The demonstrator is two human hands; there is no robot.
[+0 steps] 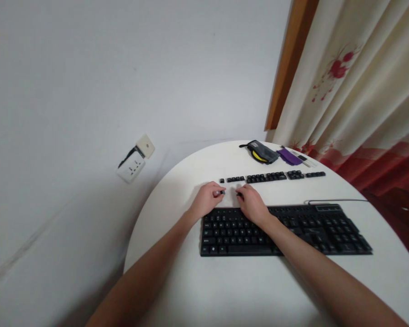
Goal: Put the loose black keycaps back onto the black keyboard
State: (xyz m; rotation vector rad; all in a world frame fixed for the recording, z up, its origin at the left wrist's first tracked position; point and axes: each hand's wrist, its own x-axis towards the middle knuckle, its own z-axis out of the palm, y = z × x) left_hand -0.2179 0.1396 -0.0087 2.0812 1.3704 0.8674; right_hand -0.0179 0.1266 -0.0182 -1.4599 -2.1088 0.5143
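Observation:
A black keyboard point(250, 249) lies on the white round table point(170, 200), its top row partly bare of keycaps. Behind it, loose black keycaps point(266, 177) stand in a row of small groups. My left hand point(206, 198) is above the keyboard's upper left corner, its fingers pinched on a small dark keycap point(222, 192). Over the top edge of the keyboard, my right hand point(252, 203) is closed, with a small dark piece point(239, 194) at its fingertips. The right forearm hides part of the keys.
At the back of the table lie a dark grey pouch with yellow point(263, 152), a purple cloth point(289, 156) and some thin white items point(306, 159). A cable point(337, 200) runs off to the right. Wall sockets point(132, 166) are at the left, a curtain point(371, 100) at the right.

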